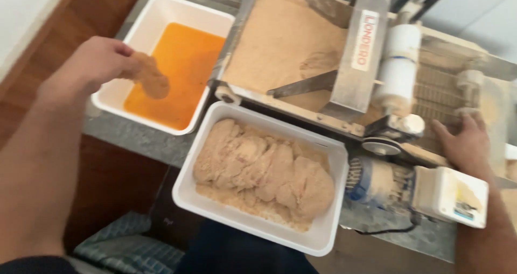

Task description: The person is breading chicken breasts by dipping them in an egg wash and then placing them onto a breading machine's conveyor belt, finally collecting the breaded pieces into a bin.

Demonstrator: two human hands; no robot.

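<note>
My left hand [91, 64] holds a floured cutlet [149, 77] over a white tub of orange beaten egg [180, 69] at the upper left. My right hand [467, 142] rests flat on the wire conveyor of a metal breading machine [358, 53], fingers spread, holding nothing. A second white tub [334, 166] in front of me holds several flour-coated cutlets [264, 169] piled together. The machine's hopper tray is filled with fine breadcrumbs [280, 42].
The tubs and machine sit on a grey stone counter [134, 139]. A motor box with a white switch housing [449, 193] hangs at the machine's front. Wooden cabinet fronts and a teal cloth [129, 247] lie below.
</note>
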